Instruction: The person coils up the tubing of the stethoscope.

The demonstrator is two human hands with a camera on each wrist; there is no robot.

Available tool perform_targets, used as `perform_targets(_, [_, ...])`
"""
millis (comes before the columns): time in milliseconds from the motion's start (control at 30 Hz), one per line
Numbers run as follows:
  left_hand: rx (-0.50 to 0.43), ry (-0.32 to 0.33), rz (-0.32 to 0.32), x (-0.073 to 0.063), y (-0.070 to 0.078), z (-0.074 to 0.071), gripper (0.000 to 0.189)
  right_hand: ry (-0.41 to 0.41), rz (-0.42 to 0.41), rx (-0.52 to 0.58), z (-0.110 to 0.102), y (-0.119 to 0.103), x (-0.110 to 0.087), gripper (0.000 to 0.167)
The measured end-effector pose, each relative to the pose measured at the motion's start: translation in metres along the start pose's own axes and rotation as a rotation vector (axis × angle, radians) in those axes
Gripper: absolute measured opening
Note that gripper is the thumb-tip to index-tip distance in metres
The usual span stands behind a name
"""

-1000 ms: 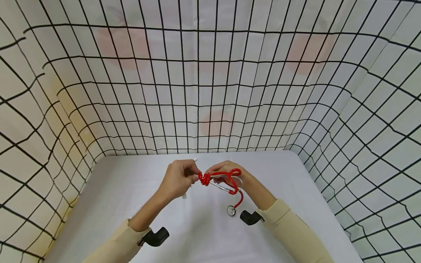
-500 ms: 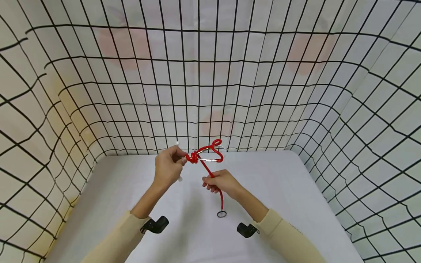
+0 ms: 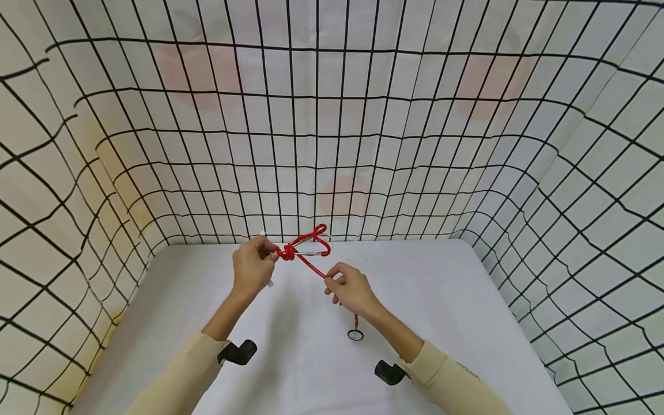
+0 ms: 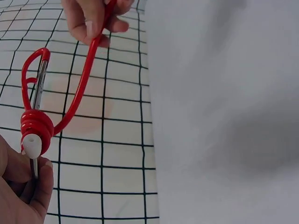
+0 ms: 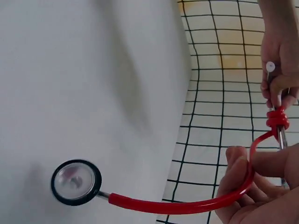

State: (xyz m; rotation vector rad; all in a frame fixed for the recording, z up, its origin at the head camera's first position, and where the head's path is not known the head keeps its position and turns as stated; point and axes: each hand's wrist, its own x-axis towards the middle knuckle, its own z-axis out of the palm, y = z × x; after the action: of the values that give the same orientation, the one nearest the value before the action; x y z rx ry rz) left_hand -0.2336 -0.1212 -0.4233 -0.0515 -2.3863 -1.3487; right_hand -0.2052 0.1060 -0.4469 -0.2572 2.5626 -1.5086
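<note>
Pinching a red stethoscope (image 3: 312, 266) beside its tight coil (image 3: 288, 252), the left hand (image 3: 251, 267) is holding the bundle up, near the middle of the far edge of the surface (image 3: 425, 300). White ear tips (image 4: 32, 146) are showing on either side of that hand, and a slim metal stem (image 4: 34, 167) is running from one of them toward the thumb. From the coil's other side, a red loop (image 3: 326, 245) and a silvery rod (image 3: 311, 253) are reaching out toward the right edge.

Closer to the near edge, the right hand (image 3: 353, 288) is grasping a free length of tubing (image 5: 168, 207) that is slanting down from the coil. Past the fingers, the tubing is curving away and ending in a round, black-rimmed chest piece (image 5: 76, 182), which is hanging below the right hand; whether it is touching the surface cannot be told.

Beige sleeves (image 3: 173, 377) are covering both forearms, each carrying a black device (image 3: 240, 352) near its cuff. Behind the far edge, a black wire grid (image 3: 317, 132) is standing before a pale backdrop (image 3: 353, 69).
</note>
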Motion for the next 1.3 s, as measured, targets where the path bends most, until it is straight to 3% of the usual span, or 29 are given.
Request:
perform_targets(167, [0.0, 0.011, 0.068, -0.001, -0.002, 0.004, 0.012, -0.093, -0.108, -0.106, 0.002, -0.01, -0.008, 0.004])
perform_targets(367, [0.053, -0.024, 0.182, -0.005, -0.007, 0.008, 0.02, -0.133, -0.222, -0.192, -0.004, -0.036, -0.022, 0.01])
perform_targets(733, [0.066, -0.091, 0.168, -0.013, -0.005, 0.008, 0.018, -0.238, -0.189, -0.146, -0.03, -0.056, -0.028, 0.009])
perform_targets(1100, [0.149, -0.302, 0.183, -0.032, 0.013, 0.007, 0.027, -0.204, -0.137, -0.096, -0.054, -0.064, -0.01, 0.003])
perform_targets(1300, [0.163, -0.422, 0.18, -0.04, 0.033, 0.006, 0.028, -0.182, -0.13, -0.056, -0.065, -0.057, 0.001, 0.005])
